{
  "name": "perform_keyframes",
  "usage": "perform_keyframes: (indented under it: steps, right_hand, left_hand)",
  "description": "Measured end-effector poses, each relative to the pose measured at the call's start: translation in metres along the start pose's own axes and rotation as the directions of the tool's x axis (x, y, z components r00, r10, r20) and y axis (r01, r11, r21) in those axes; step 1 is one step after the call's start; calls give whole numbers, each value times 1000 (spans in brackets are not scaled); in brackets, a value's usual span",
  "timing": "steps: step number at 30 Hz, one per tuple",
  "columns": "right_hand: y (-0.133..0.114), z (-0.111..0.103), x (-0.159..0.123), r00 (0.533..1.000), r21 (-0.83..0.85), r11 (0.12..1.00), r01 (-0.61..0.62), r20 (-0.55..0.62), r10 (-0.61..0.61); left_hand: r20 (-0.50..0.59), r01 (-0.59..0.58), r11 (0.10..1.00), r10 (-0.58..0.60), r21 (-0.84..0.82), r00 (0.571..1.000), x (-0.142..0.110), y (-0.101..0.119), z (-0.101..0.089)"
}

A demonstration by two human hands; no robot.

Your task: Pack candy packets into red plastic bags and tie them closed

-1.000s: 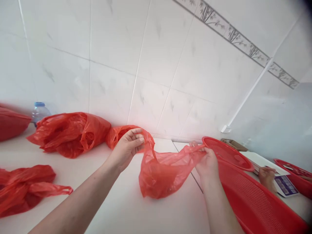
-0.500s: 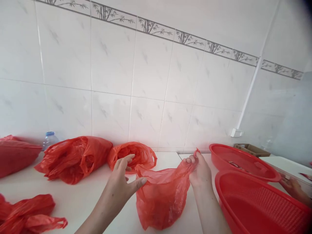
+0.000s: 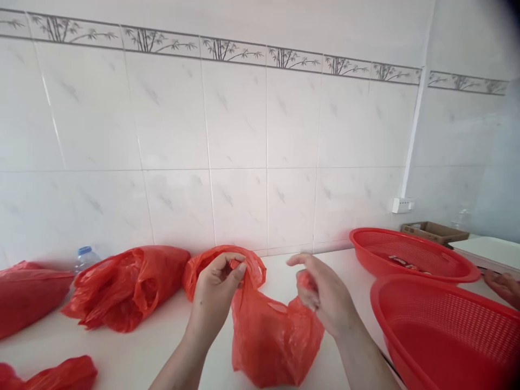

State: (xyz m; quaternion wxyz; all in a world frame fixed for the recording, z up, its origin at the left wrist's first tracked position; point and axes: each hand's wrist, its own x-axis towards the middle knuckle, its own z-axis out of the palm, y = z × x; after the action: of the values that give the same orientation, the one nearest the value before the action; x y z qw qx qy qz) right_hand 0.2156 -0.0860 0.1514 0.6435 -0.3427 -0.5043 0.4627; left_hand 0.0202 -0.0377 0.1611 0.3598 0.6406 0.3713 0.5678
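A thin red plastic bag (image 3: 276,341) hangs between my hands, low over the white tabletop, its bottom sagging. My left hand (image 3: 217,287) is closed, thumb and fingers pinching the bag's left handle. My right hand (image 3: 325,295) has its lower fingers curled round the bunched right side of the bag, with the index finger stretched out to the left. A bit of red plastic shows inside that fist. Just behind my left hand lies an opened red bag (image 3: 195,273) with more crumpled plastic inside it.
Bulky red bags (image 3: 134,284) line the wall at left, near a blue-capped bottle (image 3: 86,259). Two red plastic baskets stand at right, the nearer basket (image 3: 406,319) beside my right arm, the farther basket (image 3: 365,254) holding small packets. Another person's hand (image 3: 504,287) is at the right edge.
My left hand has gone from open fingers to pinching the bag's left handle. My right hand has lowered and shifted its grip, index finger now out. The view has turned slightly.
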Motion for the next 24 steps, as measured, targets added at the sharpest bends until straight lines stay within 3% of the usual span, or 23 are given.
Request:
perform_keyframes:
  steps: [3, 7, 10, 13, 18, 21, 24]
  right_hand:
    - [1, 16, -7, 990, -272, 961, -55, 110, 87]
    - [14, 30, -5, 974, -392, 919, -35, 191, 119]
    - [22, 32, 1, 992, -390, 920, -31, 102, 77]
    - [24, 31, 6, 994, -357, 928, -109, -20, 109]
    - [28, 25, 9, 988, -320, 935, -156, -46, 150]
    - [29, 14, 9, 988, -322, 939, -119, 53, 144]
    - [24, 2, 9, 955, -272, 962, -15, 281, 95]
  left_hand:
    - [57, -50, 999, 50, 0, 997, -6, 4, 12]
    - [256, -50, 999, 50, -6, 965, -21, 0, 14]
    - [234, -91, 993, 72, 72, 969, -27, -5, 12]
    - [206, -233, 938, 183, 255, 961, -26, -6, 12]
    - [418, -389, 843, 223, 372, 881, -23, -10, 17]
    - [405, -349, 840, 173, 415, 898, -22, -17, 16]
    - [327, -262, 839, 107, 477, 939, -21, -19, 14]
